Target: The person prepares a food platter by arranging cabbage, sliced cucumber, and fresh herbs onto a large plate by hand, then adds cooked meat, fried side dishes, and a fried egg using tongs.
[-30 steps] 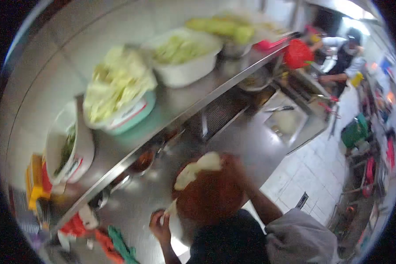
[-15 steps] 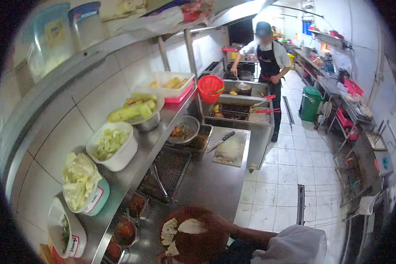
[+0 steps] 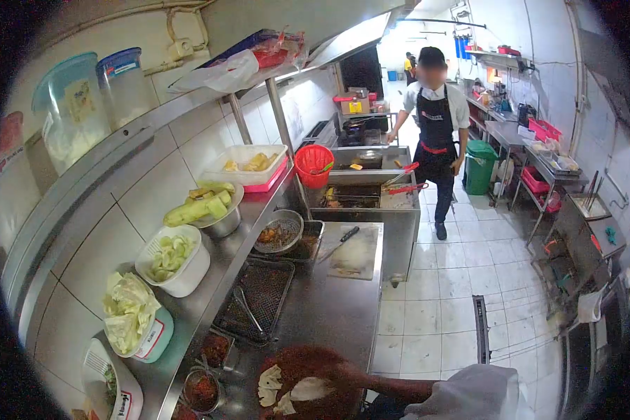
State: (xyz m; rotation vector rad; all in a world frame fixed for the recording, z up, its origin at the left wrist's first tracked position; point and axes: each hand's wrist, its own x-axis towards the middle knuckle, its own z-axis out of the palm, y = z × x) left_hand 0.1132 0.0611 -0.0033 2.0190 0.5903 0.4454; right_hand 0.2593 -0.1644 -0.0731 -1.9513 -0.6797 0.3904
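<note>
A round reddish-brown surface (image 3: pixel 297 360) lies at the bottom centre of the metal counter, with pale, thin, flat pieces (image 3: pixel 269 385) on it. My right hand (image 3: pixel 351 376) is at its right side, beside another pale piece (image 3: pixel 311 389); its fingers blend into the brown surface and cannot be made out. My left hand is not in view. Left of the round surface stand a bowl of red sauce (image 3: pixel 201 392) and a second red container (image 3: pixel 217 348).
A shelf (image 3: pixel 224 276) on the left holds tubs of cut vegetables and cabbage (image 3: pixel 129 315). Beyond the tray (image 3: pixel 255 297) lie a knife (image 3: pixel 343 241) and a cutting board (image 3: pixel 357 255). A co-worker (image 3: pixel 437 119) stands in the aisle by the fryers (image 3: pixel 357 199).
The view has swung up towards the aisle. My left hand, earlier holding a pale piece, has left the view. The co-worker has turned from the fryers and stands more upright.
</note>
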